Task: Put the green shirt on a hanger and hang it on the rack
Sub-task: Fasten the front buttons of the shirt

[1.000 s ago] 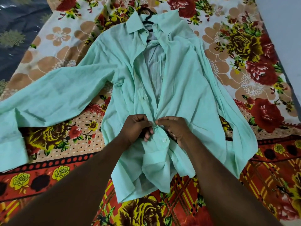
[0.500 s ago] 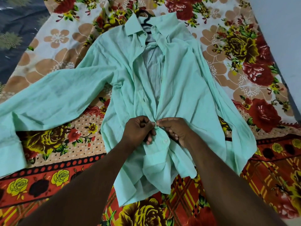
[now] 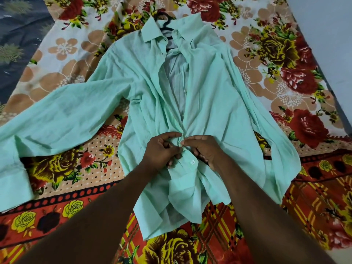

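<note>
Evidently light and limp, the green shirt (image 3: 209, 103) is best lifted by the hanger (image 3: 165, 27) at upper centre; left hand (image 3: 162, 152) and right hand (image 3: 206, 151) together pinch its front edges

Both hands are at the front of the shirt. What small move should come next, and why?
Probably finish fastening the front where the left hand and right hand pinch the two edges of the green shirt together. The hanger already sits in the collar, but the front gapes open above the hands, so a closure here should keep it on.
</note>
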